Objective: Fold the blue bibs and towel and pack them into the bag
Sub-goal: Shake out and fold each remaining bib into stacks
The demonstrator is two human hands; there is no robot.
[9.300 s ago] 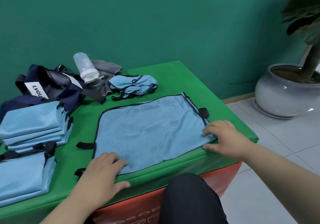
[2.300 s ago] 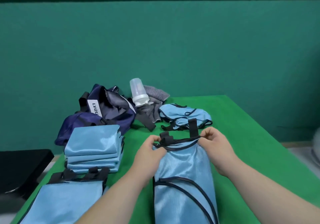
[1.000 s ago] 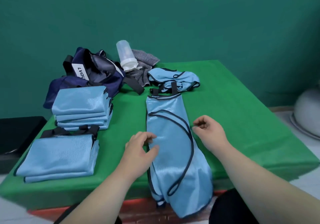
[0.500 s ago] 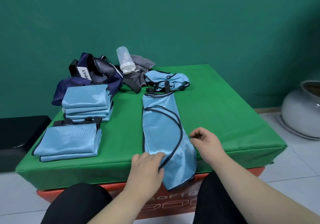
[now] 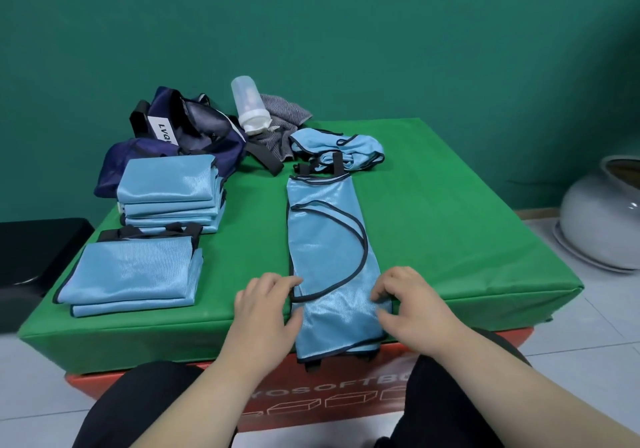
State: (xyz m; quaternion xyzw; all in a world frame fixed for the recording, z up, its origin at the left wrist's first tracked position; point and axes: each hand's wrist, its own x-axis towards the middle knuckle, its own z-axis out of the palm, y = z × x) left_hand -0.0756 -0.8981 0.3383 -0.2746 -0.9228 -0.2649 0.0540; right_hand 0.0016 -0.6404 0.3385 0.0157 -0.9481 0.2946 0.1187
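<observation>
A long, narrow, folded bib of glossy light-blue fabric with dark piping [image 5: 327, 250] is laid lengthwise on a padded table covered in smooth green vinyl [image 5: 450, 226]. Its near end is draped over the table's front edge, down over an orange-red base with printed lettering [image 5: 346, 395]. The bib's far end, with black strap tabs, lies just in front of a crumpled light-blue bib [image 5: 341, 146].

The left hand [image 5: 266, 309] is placed at the bib's left edge and the right hand [image 5: 412, 305] at its right edge. The hands are kept apart by the width of the strip, and on each the curled fingers and thumb are closed on the fabric at the front edge of the table.

A broad stretch of green cover is seen between the bib and the table's right edge. A narrower green lane separates the bib from two piles of folded blue bibs, a taller stack [image 5: 169, 198] and a flatter, wider pile [image 5: 131, 274] lying near the left edge.

A slumped navy fabric bag with a white label [image 5: 180, 139] is set at the far left corner. Beside it, a translucent plastic bottle [image 5: 247, 104] is propped on a grey ribbed towel [image 5: 285, 118].

A rounded pale ceramic pot [image 5: 599, 226] stands on the tiled floor to the right.
</observation>
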